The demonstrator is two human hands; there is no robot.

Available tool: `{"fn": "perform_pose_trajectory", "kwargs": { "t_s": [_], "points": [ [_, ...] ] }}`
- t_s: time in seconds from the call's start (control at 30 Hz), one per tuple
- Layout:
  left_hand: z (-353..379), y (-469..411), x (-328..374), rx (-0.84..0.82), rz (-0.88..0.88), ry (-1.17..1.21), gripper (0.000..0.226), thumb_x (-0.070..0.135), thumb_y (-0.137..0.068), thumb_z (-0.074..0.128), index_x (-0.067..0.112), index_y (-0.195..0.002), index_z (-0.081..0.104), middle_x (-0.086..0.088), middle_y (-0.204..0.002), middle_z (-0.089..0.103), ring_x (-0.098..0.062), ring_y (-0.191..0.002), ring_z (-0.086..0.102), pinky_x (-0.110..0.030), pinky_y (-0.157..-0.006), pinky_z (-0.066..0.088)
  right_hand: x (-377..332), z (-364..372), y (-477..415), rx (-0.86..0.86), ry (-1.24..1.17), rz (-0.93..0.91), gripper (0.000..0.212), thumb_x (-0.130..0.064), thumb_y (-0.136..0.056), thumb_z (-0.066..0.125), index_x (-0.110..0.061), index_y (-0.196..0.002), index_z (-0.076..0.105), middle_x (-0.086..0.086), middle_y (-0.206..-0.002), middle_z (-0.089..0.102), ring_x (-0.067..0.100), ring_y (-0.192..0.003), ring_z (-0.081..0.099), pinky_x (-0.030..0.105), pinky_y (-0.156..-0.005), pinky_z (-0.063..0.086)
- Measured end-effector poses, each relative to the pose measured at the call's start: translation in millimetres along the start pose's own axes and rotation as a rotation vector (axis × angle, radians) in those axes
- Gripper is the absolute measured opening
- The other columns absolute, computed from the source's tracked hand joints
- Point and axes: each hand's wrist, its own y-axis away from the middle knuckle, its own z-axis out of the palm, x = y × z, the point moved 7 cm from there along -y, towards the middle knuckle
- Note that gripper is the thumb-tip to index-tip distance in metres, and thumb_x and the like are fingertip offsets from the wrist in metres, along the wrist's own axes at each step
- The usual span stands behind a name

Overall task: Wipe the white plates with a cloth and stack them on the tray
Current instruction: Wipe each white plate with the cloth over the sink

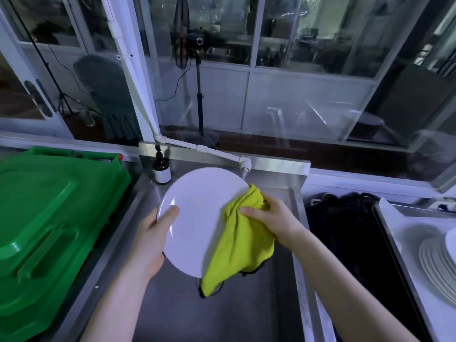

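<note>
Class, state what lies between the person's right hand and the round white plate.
A yellow-green cloth, gripped by the right hand and draped over the round white plate; the head view shows it.

Open sink basin (222, 317) ahead; green bin (49, 218) close left, bottle (161, 170) and tap (245, 166) behind.

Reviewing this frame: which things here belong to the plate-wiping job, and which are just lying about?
In the job: white plate, gripped by the left hand; yellow-green cloth, gripped by the right hand; stacked plates on the tray.
Lying about: green bin; brown pump bottle; standing fan behind the glass.
</note>
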Motion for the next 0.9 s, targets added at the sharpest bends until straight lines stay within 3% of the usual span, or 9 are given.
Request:
{"fn": "perform_pose_trajectory", "kwargs": {
  "t_s": [0.07,0.17,0.23,0.3,0.43,0.5,0.67,0.77,0.9],
  "points": [
    [9,-3,11,-0.103,0.022,-0.114,0.020,0.022,-0.099,0.062,0.033,-0.096,0.078,0.002,-0.101,0.079,-0.017,-0.089,0.076,-0.036,-0.073,0.056,-28,-2,-11,-0.046,0.118,-0.088,0.036,-0.019,-0.073,0.085,-0.018,-0.106,0.070,0.000,-0.101,0.076,0.016,-0.097,0.071,0.030,-0.085,0.057],
    [30,-2,25,-0.272,0.104,-0.289,0.023,0.018,-0.100,0.061,0.034,-0.098,0.077,0.003,-0.098,0.079,-0.012,-0.087,0.074,-0.023,-0.070,0.056,-62,17,-15,-0.199,0.365,-0.185,0.032,-0.020,-0.072,0.086,-0.034,-0.095,0.069,-0.021,-0.084,0.073,-0.007,-0.083,0.067,0.009,-0.076,0.048],
    [36,0,28,-0.315,0.125,-0.291,0.024,0.017,-0.101,0.059,0.034,-0.101,0.077,0.003,-0.102,0.079,-0.010,-0.090,0.074,-0.020,-0.071,0.055,-69,23,-15,-0.228,0.418,-0.219,0.037,-0.017,-0.073,0.086,-0.037,-0.097,0.066,-0.026,-0.082,0.071,-0.011,-0.082,0.064,0.006,-0.077,0.045],
    [29,1,29,-0.257,0.138,-0.217,0.025,0.018,-0.101,0.059,0.035,-0.100,0.078,0.003,-0.102,0.079,-0.010,-0.091,0.075,-0.023,-0.074,0.057,-63,14,-9,-0.173,0.311,-0.235,0.036,-0.016,-0.076,0.083,-0.034,-0.103,0.067,-0.018,-0.090,0.073,-0.002,-0.089,0.067,0.015,-0.083,0.050],
    [8,0,25,-0.024,0.107,0.028,0.029,0.021,-0.100,0.059,0.039,-0.091,0.080,0.006,-0.098,0.080,-0.010,-0.085,0.075,-0.025,-0.066,0.058,-7,-3,15,-0.041,-0.164,-0.097,0.041,-0.020,-0.076,0.082,-0.019,-0.115,0.067,0.009,-0.111,0.073,0.029,-0.107,0.068,0.040,-0.091,0.055],
    [7,-2,25,-0.022,0.091,0.029,0.028,0.022,-0.101,0.059,0.037,-0.091,0.080,0.005,-0.100,0.079,-0.011,-0.086,0.076,-0.028,-0.066,0.058,17,1,25,-0.015,-0.243,-0.032,0.047,-0.020,-0.074,0.080,-0.016,-0.118,0.065,0.012,-0.114,0.072,0.032,-0.109,0.067,0.045,-0.094,0.054],
    [25,-5,45,-0.270,0.125,-0.263,0.016,0.022,-0.096,0.066,0.030,-0.090,0.079,-0.002,-0.095,0.079,-0.016,-0.081,0.074,-0.024,-0.064,0.057,5,-7,26,-0.052,-0.146,-0.073,0.042,-0.016,-0.069,0.084,-0.021,-0.109,0.070,0.010,-0.108,0.074,0.029,-0.102,0.070,0.033,-0.082,0.057],
    [44,-7,56,-0.420,0.139,-0.417,0.018,0.018,-0.098,0.065,0.029,-0.093,0.078,-0.002,-0.096,0.079,-0.015,-0.084,0.072,-0.029,-0.072,0.057,-20,-9,22,-0.123,-0.019,-0.133,0.045,-0.018,-0.067,0.087,-0.021,-0.108,0.071,0.008,-0.107,0.074,0.026,-0.102,0.070,0.034,-0.089,0.056],
    [79,-1,57,-0.649,0.142,-0.782,0.018,0.023,-0.097,0.067,0.031,-0.111,0.075,0.006,-0.106,0.078,-0.014,-0.097,0.072,-0.035,-0.085,0.053,-39,6,22,-0.232,0.190,-0.173,0.041,-0.009,-0.072,0.084,-0.029,-0.105,0.070,-0.007,-0.097,0.076,0.006,-0.093,0.070,0.017,-0.080,0.052]
  ]
}}
